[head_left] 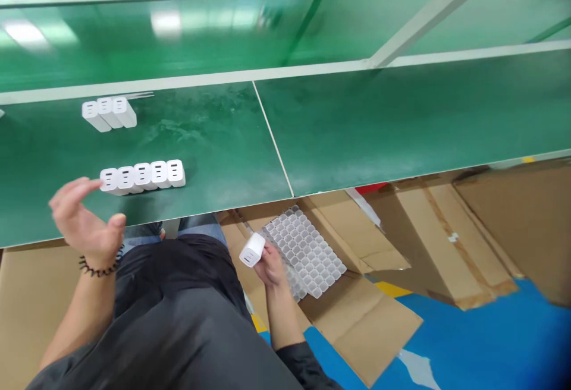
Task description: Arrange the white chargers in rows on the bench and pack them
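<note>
In my right hand [270, 264] is a white charger [252, 249] with port slots on its end face, held over the edge of an open cardboard box. My left hand [87, 220] is raised at the bench's front edge, fingers spread and thumb apart, with nothing in it. Its fingertips are beside the left end of a row of several white chargers [143, 176] standing on the green bench [214, 140]. I cannot tell if they touch. Farther back, three more white chargers [109, 113] stand side by side.
The open cardboard box [352, 318] below the bench holds a tray [307, 250] of many pale cells. More cardboard boxes [446, 247] stand to the right on a blue floor [491, 342]. Thin light strips [138, 96] lie behind the back chargers. A metal frame [312, 71] runs along the bench's rear.
</note>
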### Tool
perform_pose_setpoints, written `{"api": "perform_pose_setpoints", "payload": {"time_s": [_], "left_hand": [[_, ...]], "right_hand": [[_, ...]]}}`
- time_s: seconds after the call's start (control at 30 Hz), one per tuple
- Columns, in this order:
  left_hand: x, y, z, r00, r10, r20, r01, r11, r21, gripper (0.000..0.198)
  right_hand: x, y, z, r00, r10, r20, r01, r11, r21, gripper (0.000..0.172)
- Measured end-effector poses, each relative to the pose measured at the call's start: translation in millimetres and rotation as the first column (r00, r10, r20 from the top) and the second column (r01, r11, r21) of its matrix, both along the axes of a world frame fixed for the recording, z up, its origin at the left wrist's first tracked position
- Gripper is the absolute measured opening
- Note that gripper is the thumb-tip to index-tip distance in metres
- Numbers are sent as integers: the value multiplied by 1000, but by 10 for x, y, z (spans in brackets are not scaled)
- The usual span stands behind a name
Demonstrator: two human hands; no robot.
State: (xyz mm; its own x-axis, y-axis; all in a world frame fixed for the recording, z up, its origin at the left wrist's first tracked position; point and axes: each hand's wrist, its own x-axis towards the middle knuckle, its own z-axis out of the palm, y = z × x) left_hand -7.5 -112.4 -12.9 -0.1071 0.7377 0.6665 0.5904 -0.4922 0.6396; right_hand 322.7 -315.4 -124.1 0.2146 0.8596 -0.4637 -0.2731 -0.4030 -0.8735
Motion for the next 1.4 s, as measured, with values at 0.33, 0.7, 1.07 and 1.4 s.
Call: {"api": "perform_pose_setpoints", "payload": {"time_s": [0.33, 0.7, 1.07, 1.4], "left_hand": [[713, -791, 193, 811, -565, 151, 585, 786, -201, 52], [336, -682, 351, 691, -701, 176, 715, 627, -310, 44], [257, -486, 333, 650, -738, 183, 757, 608, -238, 48], [341, -340, 202, 906, -403, -131, 394, 915, -92, 56]], "right_hand": [[-990, 776, 518, 959, 239, -155, -187, 938, 291, 44], [-696, 963, 1000, 854, 451, 257, -514, 661, 546, 49], [-904, 1122, 1010, 863, 349, 365, -504, 638, 582, 27], [-823, 1393, 1318, 694, 99, 713, -628, 569, 532, 62]]}}
